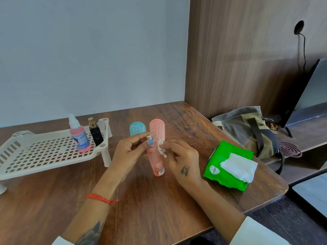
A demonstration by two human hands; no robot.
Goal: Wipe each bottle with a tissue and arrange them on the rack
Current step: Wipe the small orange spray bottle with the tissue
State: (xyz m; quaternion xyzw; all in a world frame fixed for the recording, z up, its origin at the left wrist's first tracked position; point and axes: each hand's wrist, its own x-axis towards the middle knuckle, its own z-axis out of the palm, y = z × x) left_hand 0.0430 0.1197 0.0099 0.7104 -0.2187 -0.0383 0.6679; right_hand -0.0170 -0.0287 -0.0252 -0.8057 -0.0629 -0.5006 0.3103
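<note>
Item in hand: pink bottle (155,160), upright at table centre, base on or just above the wood (cannot tell which); left hand (127,154) at 9 o'clock of it, fingers curled round its silver spray top; right hand (182,160) at 3 o'clock, fingertips pinched on a small wad of tissue (160,147) pressed to the bottle's upper side. Step judged: wiping of this bottle under way, neck and shoulder being cleaned. Next move, as judged: finish the wipe down the body, then carry the bottle toward 10 o'clock and stand it upright on the rack (44,152), beside the two already there. Tissue pack (228,167), green, at 3 o'clock of the hands, one white sheet pulled out on top, near the table edge. Rack, cream, perforated, at 9 to 10 o'clock; on its right end stand a pink spray bottle (79,137) and a black bottle (95,134), just beside each other; most of the deck lies free to the left. Blue case (137,129) and pink case (157,129) stand at 12 o'clock just behind the hands; these sit in the path to the rack's right end and could be knocked. Bag (247,129) at 2 o'clock, off the table
</note>
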